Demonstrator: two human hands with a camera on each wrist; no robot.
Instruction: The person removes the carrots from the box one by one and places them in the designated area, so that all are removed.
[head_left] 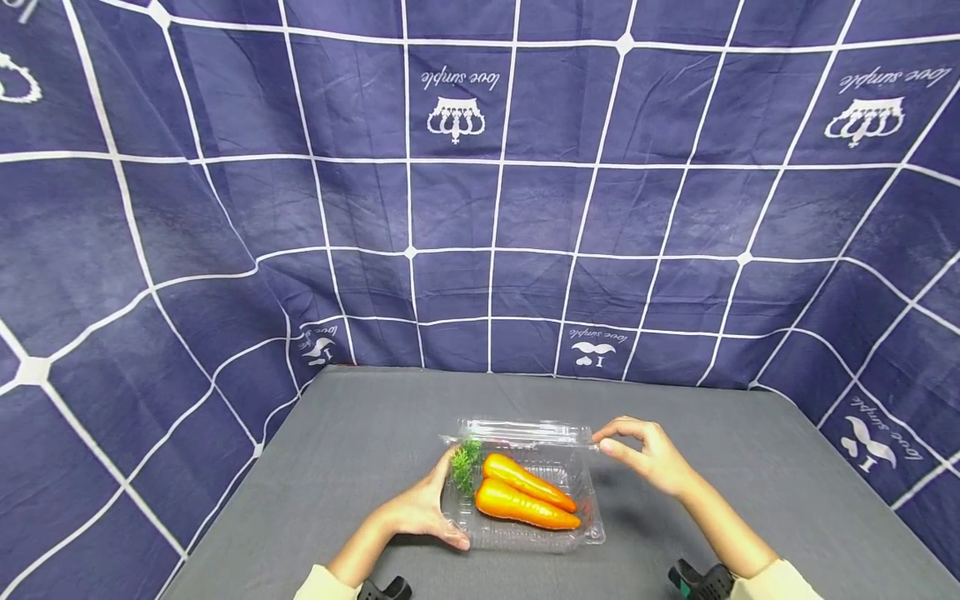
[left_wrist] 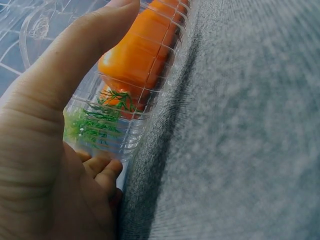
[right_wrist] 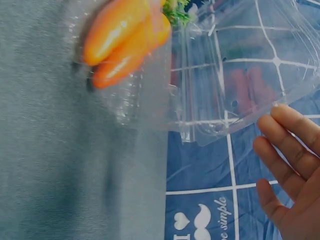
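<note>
A clear plastic clamshell container [head_left: 525, 542] sits on the grey surface with its hinged lid [head_left: 525, 431] raised at the back. Inside lie two orange carrots [head_left: 527, 504], with feathery green tops [head_left: 465, 465] at the left end. My left hand [head_left: 423, 506] grips the container's left side, thumb near the front corner and fingers toward the back. In the left wrist view, that thumb [left_wrist: 75, 55] lies across the ribbed wall. At the lid's right edge, my right hand [head_left: 648, 454] pinches the rim between thumb and forefinger; its other fingers [right_wrist: 280, 162] are spread apart.
A grey cloth-covered table [head_left: 360, 450] lies under the container. Blue fabric with white grid lines [head_left: 547, 208] hangs behind it and along both sides. Black wrist straps [head_left: 701, 579] show at both wrists.
</note>
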